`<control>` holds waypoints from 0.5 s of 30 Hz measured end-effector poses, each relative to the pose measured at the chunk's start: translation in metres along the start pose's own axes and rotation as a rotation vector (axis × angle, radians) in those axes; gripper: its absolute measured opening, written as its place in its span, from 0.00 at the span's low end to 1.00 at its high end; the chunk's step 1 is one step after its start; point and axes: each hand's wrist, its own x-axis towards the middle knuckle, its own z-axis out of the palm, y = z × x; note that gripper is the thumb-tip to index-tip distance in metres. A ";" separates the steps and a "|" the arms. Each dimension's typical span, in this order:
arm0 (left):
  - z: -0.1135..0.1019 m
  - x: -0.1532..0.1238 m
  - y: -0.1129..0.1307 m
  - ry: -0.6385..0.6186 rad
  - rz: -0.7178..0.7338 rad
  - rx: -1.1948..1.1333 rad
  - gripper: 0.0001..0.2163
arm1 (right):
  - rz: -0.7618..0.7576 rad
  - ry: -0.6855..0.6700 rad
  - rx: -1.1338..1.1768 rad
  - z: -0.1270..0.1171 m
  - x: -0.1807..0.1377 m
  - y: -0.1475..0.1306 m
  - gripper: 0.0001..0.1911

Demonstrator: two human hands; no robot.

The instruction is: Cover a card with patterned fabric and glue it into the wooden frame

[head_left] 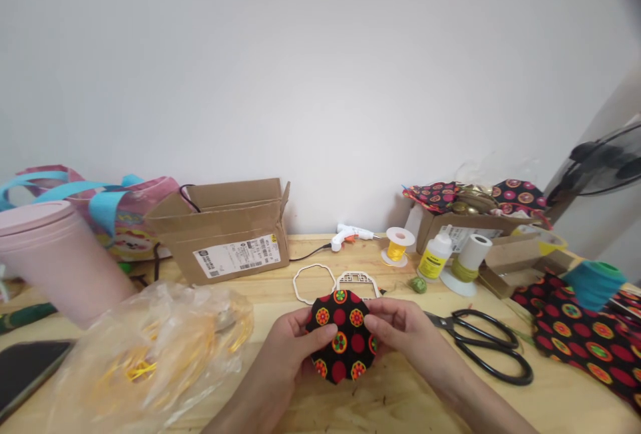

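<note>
Head view, looking down at a pale wooden worktop point(400, 400) set against a white wall. At the centre, just above the worktop's near part, both hands grip a fabric-covered piece point(343, 344). It is roughly octagonal, black with red and orange circles. The left hand point(293, 347) pinches its left edge, thumb on the front and fingers behind. The right hand point(400, 327) pinches the right edge the same way.

Just behind the piece lie a plain wooden frame point(314, 282) and a latticed wooden frame point(356, 282), both of similar outline to it. Black scissors point(488, 344) lie to the right of the right hand, with matching patterned cloth point(585, 340) beyond them. A glue gun point(350, 235) (cord trailing left) rests near the wall. A crumpled plastic bag point(150, 347) sits at the left.

The work seems to be at the smoothing stage, with cloth pressed around its form. A further move would call for an even pinch on both edges to keep the cloth taut. Whether the back is fixed cannot be seen.
</note>
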 end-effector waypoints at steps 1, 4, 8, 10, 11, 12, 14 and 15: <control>0.001 -0.001 0.001 -0.006 -0.003 0.005 0.16 | -0.001 -0.001 0.004 0.000 0.000 0.000 0.13; 0.003 -0.003 0.002 0.012 -0.011 0.028 0.16 | -0.001 -0.009 0.013 -0.001 0.002 0.003 0.13; 0.004 -0.002 0.002 0.071 -0.023 0.055 0.16 | 0.002 -0.009 0.023 -0.001 0.002 0.005 0.14; 0.004 -0.002 0.001 0.082 -0.015 0.061 0.16 | 0.006 -0.020 0.033 0.000 0.002 0.007 0.16; 0.003 -0.001 0.001 0.080 -0.010 0.060 0.16 | 0.008 -0.031 0.039 0.000 0.002 0.008 0.16; 0.003 -0.001 0.001 0.077 -0.003 0.058 0.17 | 0.008 -0.042 0.043 0.001 0.002 0.010 0.17; 0.003 0.000 0.001 0.072 0.005 0.054 0.17 | 0.008 -0.055 0.044 0.002 0.002 0.012 0.18; 0.003 0.000 0.001 0.071 0.004 0.055 0.17 | 0.010 -0.058 0.043 0.003 0.003 0.013 0.18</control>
